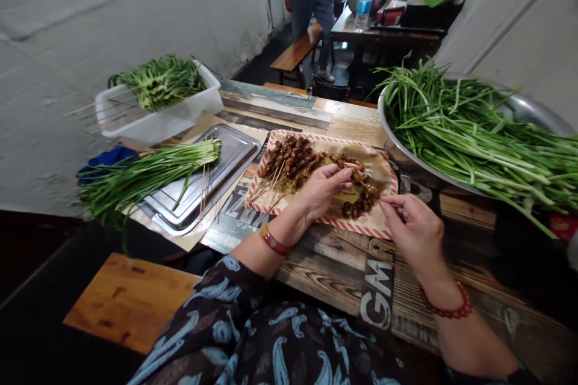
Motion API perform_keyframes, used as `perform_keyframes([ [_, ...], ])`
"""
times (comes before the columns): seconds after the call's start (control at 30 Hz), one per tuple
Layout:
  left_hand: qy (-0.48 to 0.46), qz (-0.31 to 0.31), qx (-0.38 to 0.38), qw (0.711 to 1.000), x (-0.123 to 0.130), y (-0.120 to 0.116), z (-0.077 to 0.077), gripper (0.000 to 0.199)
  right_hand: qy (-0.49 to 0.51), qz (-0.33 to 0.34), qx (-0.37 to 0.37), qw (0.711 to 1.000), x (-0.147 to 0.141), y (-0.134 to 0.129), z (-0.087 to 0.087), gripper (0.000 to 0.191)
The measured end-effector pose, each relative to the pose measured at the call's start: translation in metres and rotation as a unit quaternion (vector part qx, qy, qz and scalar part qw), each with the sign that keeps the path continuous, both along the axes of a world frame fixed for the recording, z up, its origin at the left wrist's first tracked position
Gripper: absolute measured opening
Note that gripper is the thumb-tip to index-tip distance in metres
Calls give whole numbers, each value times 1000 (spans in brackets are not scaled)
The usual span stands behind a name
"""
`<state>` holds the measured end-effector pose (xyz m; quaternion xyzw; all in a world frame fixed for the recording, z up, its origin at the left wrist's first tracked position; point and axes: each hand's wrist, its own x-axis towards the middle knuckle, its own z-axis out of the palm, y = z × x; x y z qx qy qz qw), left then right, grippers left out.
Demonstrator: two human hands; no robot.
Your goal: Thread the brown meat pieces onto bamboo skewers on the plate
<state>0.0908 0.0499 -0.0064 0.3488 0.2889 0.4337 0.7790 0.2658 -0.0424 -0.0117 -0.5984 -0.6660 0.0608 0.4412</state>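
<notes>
By the tray's near right corner, the right hand is pinching what looks like a stick's end, while over the middle the left hand is gripping brown meat between thumb and fingers. Loose-looking pieces are lying inside that near right corner; threaded skewers are crowding the far left one, so the work seems well along but unfinished. Farther off, chives are resting on a lid, filling a bowl at the table's right edge and a box at its far left corner.
</notes>
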Motion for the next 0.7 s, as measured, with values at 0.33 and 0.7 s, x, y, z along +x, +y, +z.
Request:
perform_keyframes([
  [0.33,-22,33,1,999,-8,10,6,39,3,-5,-4,1000,0,3,0,12],
  [0.7,25,64,23,997,-7,13,4,41,14,-9,-10,1000,2,3,2,12],
])
